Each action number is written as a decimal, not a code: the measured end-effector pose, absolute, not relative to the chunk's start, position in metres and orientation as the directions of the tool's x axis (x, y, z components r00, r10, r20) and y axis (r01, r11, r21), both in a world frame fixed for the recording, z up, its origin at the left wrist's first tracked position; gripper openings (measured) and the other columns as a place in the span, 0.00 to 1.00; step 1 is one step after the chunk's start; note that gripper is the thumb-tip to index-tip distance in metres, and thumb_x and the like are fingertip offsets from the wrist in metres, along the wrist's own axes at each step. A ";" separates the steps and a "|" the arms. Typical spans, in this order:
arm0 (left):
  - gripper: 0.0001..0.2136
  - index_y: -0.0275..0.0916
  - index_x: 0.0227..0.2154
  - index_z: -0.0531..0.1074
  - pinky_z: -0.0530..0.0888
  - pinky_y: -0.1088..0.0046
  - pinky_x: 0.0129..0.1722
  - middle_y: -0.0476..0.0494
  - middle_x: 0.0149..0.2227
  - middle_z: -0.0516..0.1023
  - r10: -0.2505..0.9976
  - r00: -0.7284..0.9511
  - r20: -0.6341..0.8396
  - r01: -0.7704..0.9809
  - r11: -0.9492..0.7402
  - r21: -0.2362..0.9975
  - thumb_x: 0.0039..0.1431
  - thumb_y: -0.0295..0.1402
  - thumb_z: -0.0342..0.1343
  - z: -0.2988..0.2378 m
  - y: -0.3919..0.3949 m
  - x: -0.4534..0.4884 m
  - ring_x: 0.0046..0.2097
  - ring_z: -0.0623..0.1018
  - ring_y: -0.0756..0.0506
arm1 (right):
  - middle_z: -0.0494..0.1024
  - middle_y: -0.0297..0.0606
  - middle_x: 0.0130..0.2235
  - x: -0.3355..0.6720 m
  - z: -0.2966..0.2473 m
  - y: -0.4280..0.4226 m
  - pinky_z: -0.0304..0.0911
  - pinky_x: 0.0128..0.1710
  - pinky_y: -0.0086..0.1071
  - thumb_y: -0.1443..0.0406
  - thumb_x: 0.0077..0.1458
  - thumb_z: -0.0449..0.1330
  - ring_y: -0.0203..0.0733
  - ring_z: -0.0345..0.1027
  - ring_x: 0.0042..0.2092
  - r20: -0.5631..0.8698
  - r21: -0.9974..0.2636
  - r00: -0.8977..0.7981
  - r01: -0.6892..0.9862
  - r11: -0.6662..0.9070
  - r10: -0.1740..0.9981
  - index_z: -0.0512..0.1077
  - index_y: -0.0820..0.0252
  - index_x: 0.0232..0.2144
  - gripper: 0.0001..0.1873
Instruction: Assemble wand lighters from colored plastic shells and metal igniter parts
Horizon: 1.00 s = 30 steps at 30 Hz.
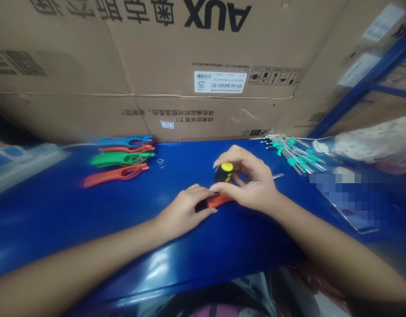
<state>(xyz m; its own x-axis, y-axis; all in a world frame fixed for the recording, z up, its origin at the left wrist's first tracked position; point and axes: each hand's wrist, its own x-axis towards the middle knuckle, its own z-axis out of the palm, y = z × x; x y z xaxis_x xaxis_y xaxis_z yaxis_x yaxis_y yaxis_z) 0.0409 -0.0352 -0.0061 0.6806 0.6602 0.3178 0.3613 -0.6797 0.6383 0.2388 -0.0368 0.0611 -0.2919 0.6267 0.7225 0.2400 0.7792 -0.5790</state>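
Gripping a screwdriver in curled right hand, pinching an orange piece in half-closed left hand behind bench's front edge; apparently screwing, likely needing steady pressure next.

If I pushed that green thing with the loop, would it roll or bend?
The green thing would probably slide rather than roll, being long and lying along the shiny blue table. It's likely stiff, since its slim open loop isn't sagging.

Location: apparently a small assembly workshop; indicators: blue tabletop, grouped coloured plastic handles, bundled metal rods, black-and-yellow hand tool; cardboard sheeting behind.
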 end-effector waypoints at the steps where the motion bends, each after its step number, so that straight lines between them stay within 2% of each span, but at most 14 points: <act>1: 0.14 0.40 0.50 0.75 0.76 0.61 0.48 0.42 0.46 0.82 0.657 0.679 0.326 0.358 -0.685 0.635 0.62 0.34 0.62 -0.006 -0.036 0.041 0.46 0.80 0.41 | 0.73 0.34 0.35 0.240 0.060 -0.036 0.58 0.23 0.26 0.64 0.50 0.72 0.32 0.62 0.29 0.751 -0.533 -0.285 0.270 0.802 0.596 0.72 0.58 0.38 0.15; 5: 0.16 0.39 0.51 0.74 0.75 0.60 0.51 0.41 0.49 0.82 0.649 0.675 0.352 0.367 -0.709 0.603 0.61 0.34 0.64 -0.002 -0.035 0.040 0.49 0.79 0.40 | 0.74 0.32 0.32 0.244 0.060 -0.032 0.60 0.27 0.29 0.64 0.50 0.72 0.33 0.61 0.29 0.824 -0.391 -0.270 0.367 0.844 0.499 0.71 0.58 0.35 0.13; 9: 0.15 0.39 0.50 0.75 0.77 0.61 0.50 0.40 0.48 0.82 0.665 0.681 0.306 0.451 -0.710 0.541 0.61 0.32 0.63 0.008 -0.022 0.034 0.48 0.80 0.41 | 0.73 0.32 0.32 0.253 0.072 -0.029 0.62 0.29 0.31 0.60 0.53 0.70 0.35 0.64 0.30 0.856 -0.422 -0.069 0.480 0.769 0.513 0.70 0.56 0.34 0.13; 13: 0.14 0.38 0.49 0.76 0.77 0.62 0.51 0.40 0.48 0.82 0.685 0.674 0.277 0.551 -0.715 0.430 0.60 0.29 0.61 0.016 0.012 0.024 0.49 0.81 0.41 | 0.68 0.30 0.30 0.274 0.085 -0.019 0.60 0.29 0.31 0.57 0.53 0.69 0.36 0.63 0.29 0.856 -0.433 0.080 0.651 0.623 0.511 0.66 0.54 0.32 0.15; 16: 0.15 0.38 0.50 0.76 0.76 0.61 0.52 0.39 0.50 0.81 0.709 0.650 0.274 0.600 -0.700 0.387 0.60 0.27 0.58 0.017 0.048 0.021 0.50 0.81 0.39 | 0.68 0.31 0.31 0.294 0.087 -0.008 0.60 0.31 0.33 0.56 0.52 0.69 0.38 0.63 0.30 0.823 -0.405 0.074 0.772 0.490 0.563 0.61 0.53 0.32 0.19; 19: 0.15 0.37 0.49 0.77 0.76 0.61 0.54 0.39 0.50 0.81 0.736 0.620 0.270 0.651 -0.675 0.347 0.60 0.28 0.58 0.019 0.080 0.023 0.52 0.80 0.38 | 0.67 0.32 0.31 0.312 0.080 0.003 0.61 0.35 0.34 0.58 0.55 0.65 0.40 0.63 0.32 0.765 -0.323 -0.027 0.848 0.420 0.644 0.56 0.53 0.30 0.19; 22: 0.15 0.37 0.49 0.77 0.75 0.62 0.54 0.39 0.50 0.82 0.748 0.607 0.268 0.678 -0.663 0.317 0.59 0.28 0.58 0.020 0.102 0.028 0.51 0.81 0.38 | 0.66 0.37 0.34 0.325 0.071 0.010 0.62 0.40 0.36 0.63 0.56 0.61 0.43 0.64 0.37 0.653 -0.232 -0.082 0.925 0.301 0.753 0.52 0.53 0.28 0.17; 25: 0.14 0.38 0.48 0.77 0.76 0.63 0.53 0.39 0.48 0.83 0.748 0.604 0.274 0.687 -0.663 0.296 0.59 0.28 0.58 0.020 0.113 0.032 0.50 0.81 0.38 | 0.66 0.47 0.44 0.333 0.065 0.014 0.62 0.48 0.38 0.67 0.58 0.57 0.46 0.67 0.44 0.376 -0.152 0.038 0.988 0.021 0.926 0.58 0.56 0.32 0.08; 27: 0.13 0.37 0.47 0.78 0.76 0.63 0.53 0.39 0.48 0.82 0.749 0.600 0.279 0.695 -0.662 0.282 0.59 0.28 0.58 0.019 0.118 0.034 0.50 0.81 0.38 | 0.64 0.54 0.49 0.337 0.064 0.015 0.62 0.49 0.39 0.68 0.60 0.54 0.48 0.69 0.47 0.192 -0.077 0.141 0.989 -0.129 0.971 0.63 0.60 0.38 0.03; 30: 0.13 0.36 0.46 0.77 0.75 0.62 0.53 0.37 0.48 0.82 0.755 0.589 0.288 0.711 -0.654 0.258 0.59 0.28 0.58 0.017 0.124 0.035 0.50 0.81 0.38 | 0.65 0.58 0.51 0.344 0.065 0.014 0.64 0.43 0.42 0.70 0.58 0.52 0.52 0.72 0.45 0.037 -0.012 0.215 0.977 -0.214 0.976 0.66 0.65 0.44 0.11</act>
